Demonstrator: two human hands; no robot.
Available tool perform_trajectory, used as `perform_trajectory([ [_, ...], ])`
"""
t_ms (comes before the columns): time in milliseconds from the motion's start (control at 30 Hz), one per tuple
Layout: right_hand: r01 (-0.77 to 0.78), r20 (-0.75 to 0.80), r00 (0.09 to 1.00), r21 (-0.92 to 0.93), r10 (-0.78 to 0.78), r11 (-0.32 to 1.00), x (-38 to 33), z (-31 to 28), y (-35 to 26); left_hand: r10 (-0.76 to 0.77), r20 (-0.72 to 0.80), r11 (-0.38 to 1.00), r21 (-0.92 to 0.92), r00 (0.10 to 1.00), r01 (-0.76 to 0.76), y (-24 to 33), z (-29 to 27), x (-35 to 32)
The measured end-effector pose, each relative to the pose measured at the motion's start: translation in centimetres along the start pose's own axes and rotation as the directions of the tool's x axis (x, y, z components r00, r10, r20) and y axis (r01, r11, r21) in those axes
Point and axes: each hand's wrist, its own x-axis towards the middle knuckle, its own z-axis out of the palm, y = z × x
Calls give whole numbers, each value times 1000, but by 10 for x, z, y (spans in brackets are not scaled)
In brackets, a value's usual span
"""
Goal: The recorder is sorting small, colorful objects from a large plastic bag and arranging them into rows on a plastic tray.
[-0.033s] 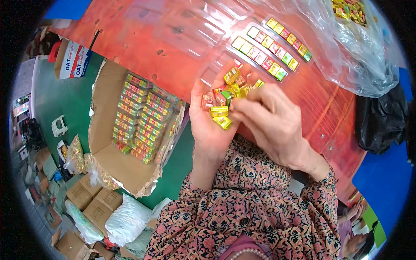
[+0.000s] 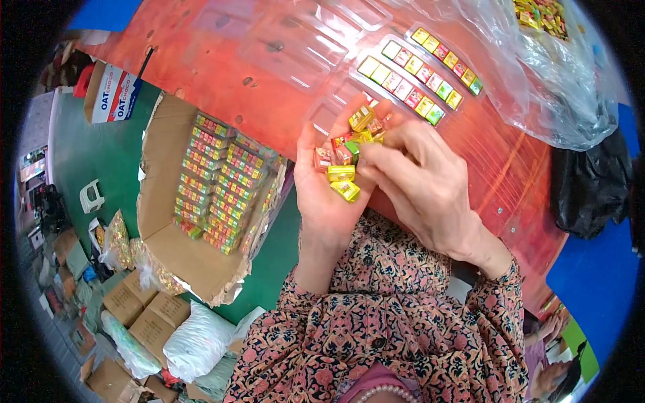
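While the left hand (image 2: 326, 195) lies palm-up and cupped w/ a loose heap of sweets (image 2: 349, 151) on palm and fingers, spill risk looks real; nothing wraps the heap, fingers only half-curled, so a tilt or nudge could send pcs onto the table (image 2: 222, 60) or down to the box (image 2: 208, 188) by the table edge. Right hand (image 2: 420, 185) sits over the heap, fingertips pinched together at the pile; whether they actually grip a pc, can't tell; a hasty pick could knock neighbours off. Sweets are small wrapped cubes, shiny foil, yellow, green, red, orange; two yellow ones lie lowest on the palm, nearest the wrist; one yellow pc perches on top near the fingertips, least secure. Beyond the hands, a clear tray (image 2: 416, 77) holds two neat rows of same cubes; an empty tray (image 2: 295, 50) lies left of it.
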Motion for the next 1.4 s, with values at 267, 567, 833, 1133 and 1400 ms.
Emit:
perform_trajectory([
  [267, -13, 248, 968, -90, 35, 996, 12, -1, 8, -46, -25, 997, -64, 999, 45, -5, -8, -3],
  [567, -511, 196, 858, 408, 474, 757, 25, -32, 40, 5, -97, 997, 75, 995, 2, 10, -3, -12],
  [833, -434, 167, 901, 326, 401, 840, 35, -4, 68, 4, -64, 985, -175, 998, -15, 44, -18, -35],
  [1133, -232, 195, 961, 197, 194, 952, 47, 28, 71, 0, -134, 996, -88, 991, -12, 46, -31, -37],
  [1400, -153, 163, 976, 39, 145, 988, 43, 34, 70, 2, -173, 996, -87, 985, -17, 46, -34, -33],
])
